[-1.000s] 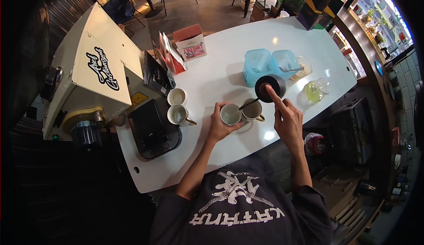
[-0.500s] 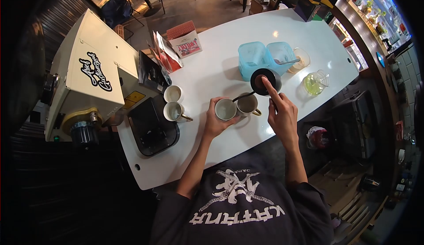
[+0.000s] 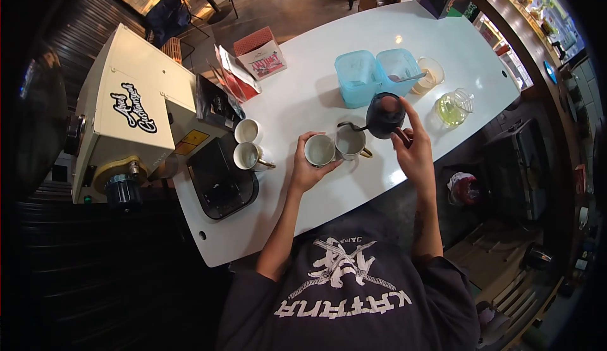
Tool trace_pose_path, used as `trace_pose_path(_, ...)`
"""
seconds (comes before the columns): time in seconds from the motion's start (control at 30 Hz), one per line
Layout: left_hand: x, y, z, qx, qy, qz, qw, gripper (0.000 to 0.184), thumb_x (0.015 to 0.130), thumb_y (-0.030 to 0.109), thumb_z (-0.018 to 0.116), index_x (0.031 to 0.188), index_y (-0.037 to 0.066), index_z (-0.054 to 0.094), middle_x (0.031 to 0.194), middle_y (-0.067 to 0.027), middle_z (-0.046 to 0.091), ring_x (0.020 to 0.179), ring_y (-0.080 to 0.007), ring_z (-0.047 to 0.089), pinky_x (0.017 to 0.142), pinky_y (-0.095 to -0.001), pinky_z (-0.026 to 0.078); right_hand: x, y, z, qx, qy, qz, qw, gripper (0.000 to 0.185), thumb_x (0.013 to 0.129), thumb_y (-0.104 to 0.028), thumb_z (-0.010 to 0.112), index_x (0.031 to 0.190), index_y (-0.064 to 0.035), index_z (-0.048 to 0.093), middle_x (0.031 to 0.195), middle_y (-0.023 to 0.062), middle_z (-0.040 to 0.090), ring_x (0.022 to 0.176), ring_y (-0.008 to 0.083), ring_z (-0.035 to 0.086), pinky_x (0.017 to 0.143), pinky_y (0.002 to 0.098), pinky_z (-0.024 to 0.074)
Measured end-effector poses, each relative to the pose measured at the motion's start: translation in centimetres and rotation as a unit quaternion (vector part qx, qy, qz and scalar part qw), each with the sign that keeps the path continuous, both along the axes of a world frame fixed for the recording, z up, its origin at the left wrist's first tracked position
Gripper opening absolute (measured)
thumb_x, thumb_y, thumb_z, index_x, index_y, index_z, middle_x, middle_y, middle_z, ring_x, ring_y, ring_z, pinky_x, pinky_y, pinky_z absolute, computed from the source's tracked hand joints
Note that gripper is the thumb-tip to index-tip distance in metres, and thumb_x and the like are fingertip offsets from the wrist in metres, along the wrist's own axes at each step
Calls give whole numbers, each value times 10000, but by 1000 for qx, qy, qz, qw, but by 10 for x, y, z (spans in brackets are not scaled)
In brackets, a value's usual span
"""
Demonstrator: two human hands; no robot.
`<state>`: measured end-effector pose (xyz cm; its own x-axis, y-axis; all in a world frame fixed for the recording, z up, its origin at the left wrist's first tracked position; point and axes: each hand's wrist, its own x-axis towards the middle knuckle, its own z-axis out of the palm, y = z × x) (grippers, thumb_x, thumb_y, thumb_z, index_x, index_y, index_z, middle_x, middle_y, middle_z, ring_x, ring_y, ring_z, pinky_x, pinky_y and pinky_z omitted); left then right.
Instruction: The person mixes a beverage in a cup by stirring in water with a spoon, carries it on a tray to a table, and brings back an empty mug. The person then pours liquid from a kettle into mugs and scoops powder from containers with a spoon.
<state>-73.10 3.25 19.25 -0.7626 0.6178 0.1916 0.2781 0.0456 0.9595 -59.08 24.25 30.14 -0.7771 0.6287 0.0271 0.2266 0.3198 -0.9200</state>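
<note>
My left hand (image 3: 308, 167) is wrapped round a pale cup (image 3: 320, 151), gripping it by its sides. Right beside it stands a second cup with a gold handle (image 3: 351, 143). A black gooseneck kettle (image 3: 385, 117) is in my right hand (image 3: 414, 152), which grips its handle while the index finger reaches up beside the lid. The kettle's thin spout extends left, over the far side of the second cup. Whether any water is leaving the spout cannot be made out.
Two more cups (image 3: 247, 131) stand left, next to a black tray (image 3: 221, 180) and a cream machine (image 3: 129, 107). Behind the kettle are blue containers (image 3: 355, 76), a clear cup (image 3: 429, 76) and a glass jug of greenish liquid (image 3: 453, 109). Coffee bags and a box (image 3: 262, 57) stand at the back left.
The kettle has shifted slightly right and tipped back, and its spout has left the held cup's rim. My right index finger has slid off the lid's middle. My left hand keeps its hold.
</note>
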Motion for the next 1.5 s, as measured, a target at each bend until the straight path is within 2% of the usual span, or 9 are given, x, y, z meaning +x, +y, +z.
trace_pose_path(0.27, 9, 1, 8, -14, 7, 40, 999, 775, 681, 107, 926, 1298, 44, 461, 1228, -98, 570, 1102, -196, 597, 957, -355, 508, 40, 49, -50, -87, 86, -48, 991, 714, 867, 108, 558, 1529, -81, 366, 950, 79, 656, 699, 95, 538, 638, 271, 455)
trace_pose_path(0.5, 24, 1, 21, -68, 73, 83, 992, 881, 722, 157, 911, 1425, 19, 398, 1388, -152, 491, 1266, -252, 513, 1066, -378, 434, 76, 85, -92, -44, 28, -102, 993, 732, 882, 125, 551, 1541, -123, 348, 1362, 184, 594, 1218, 267, 609, 1049, 412, 486)
trace_pose_path(0.6, 31, 7, 40, -74, 102, 83, 989, 896, 789, 240, 874, 1475, 2, 350, 1417, -162, 478, 1289, -265, 498, 1087, -381, 413, 79, 94, -98, 12, 33, -96, 995, 727, 889, 130, 523, 1543, -134, 344, 1331, 247, 604, 1203, 314, 631, 1025, 420, 504)
trace_pose_path(0.67, 37, 14, 48, -31, -49, 67, 996, 852, 819, 281, 851, 1461, -9, 372, 1404, -164, 490, 1285, -269, 499, 1085, -381, 411, 79, 97, -95, -11, 19, -79, 997, 733, 890, 124, 521, 1547, -144, 337, 1228, 269, 654, 1122, 332, 674, 992, 416, 527)
trace_pose_path(0.8, 38, 20, 53, -188, 140, 122, 964, 854, 793, 315, 860, 1443, -9, 409, 1439, -196, 481, 1347, -326, 444, 1133, -424, 341, 75, 103, -99, -4, 24, -60, 998, 744, 891, 111, 538, 1547, -174, 334, 1097, 279, 681, 1042, 360, 704, 874, 414, 551)
trace_pose_path(0.97, 46, 44, 80, -387, 207, 93, 894, 1001, 753, 460, 838, 1537, 111, 321, 1486, -133, 478, 1451, -358, 345, 1198, -629, 59, 72, 108, -110, 21, 42, -36, 998, 736, 897, 104, 551, 1548, -175, 350, 803, 125, 610, 676, 129, 560, 718, 254, 493)
trace_pose_path(1.1, 47, 67, 78, -417, 175, 81, 888, 1048, 760, 487, 821, 1564, 105, 268, 1467, -182, 501, 1465, -383, 316, 1169, -693, 5, 67, 108, -108, 38, 62, -30, 997, 742, 897, 112, 543, 1549, -183, 346, 1050, 225, 693, 889, 225, 697, 884, 351, 531)
trace_pose_path(1.23, 48, 74, 70, -432, 206, 63, 876, 1042, 761, 469, 823, 1561, 86, 275, 1471, -188, 495, 1442, -396, 355, 1174, -685, 16, 64, 113, -109, 38, 53, -18, 998, 746, 889, 39, 576, 1552, -196, 330, 984, 246, 692, 895, 391, 703, 787, 454, 535)
trace_pose_path(1.5, 37, 75, 71, -408, 196, 53, 890, 885, 703, 387, 875, 1431, 49, 501, 1371, -149, 581, 1305, -343, 526, 1193, -657, 97, 54, 119, -108, 45, 1, -3, 999, 775, 876, 16, 582, 1560, -213, 297, 742, 201, 615, 636, 356, 623, 656, 444, 495)
